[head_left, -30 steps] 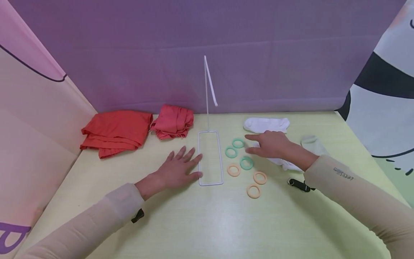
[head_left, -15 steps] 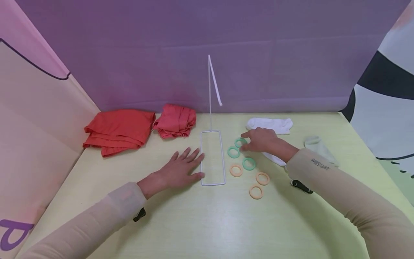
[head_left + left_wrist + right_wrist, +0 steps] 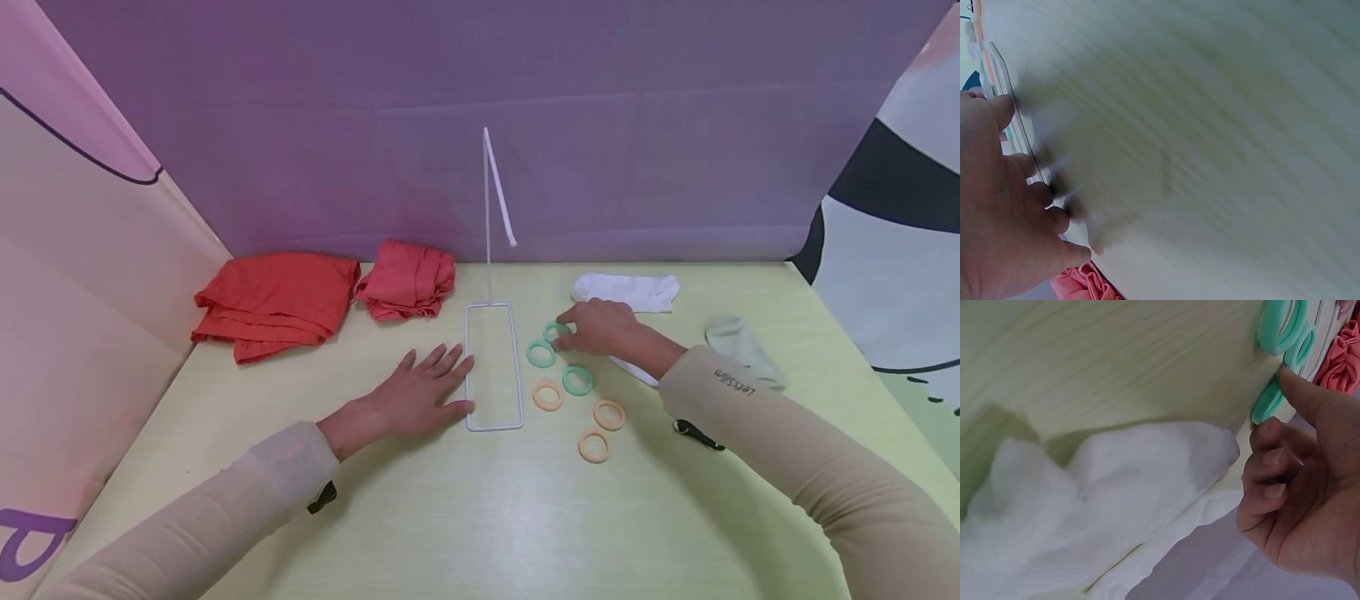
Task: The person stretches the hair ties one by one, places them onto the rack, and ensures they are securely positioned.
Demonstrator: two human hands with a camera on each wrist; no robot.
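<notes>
My left hand [image 3: 412,398] lies with fingers spread, its fingertips and thumb touching the near-left side of the white wire stand's base [image 3: 492,428]. From that base rises a thin upright with a sloping bar [image 3: 501,192] on top. My right hand [image 3: 603,327] pinches the farthest green ring [image 3: 1268,400] between thumb and index finger, its other fingers curled. That ring still lies at table level. Two more green rings [image 3: 541,353] lie close by, one of them [image 3: 577,381] nearer me. Three peach rings [image 3: 547,396] lie in front of these.
White socks [image 3: 637,291] lie behind and under the right arm, with a pale greenish sock [image 3: 742,346] farther right. Two folded red cloths, one larger [image 3: 277,304] and one smaller [image 3: 408,279], sit at the back left. A black strap [image 3: 697,434] shows below the right sleeve.
My right hand has moved left and closed thumb and index finger on the far green ring. The left hand stays at the stand's base. The head view has shifted slightly.
</notes>
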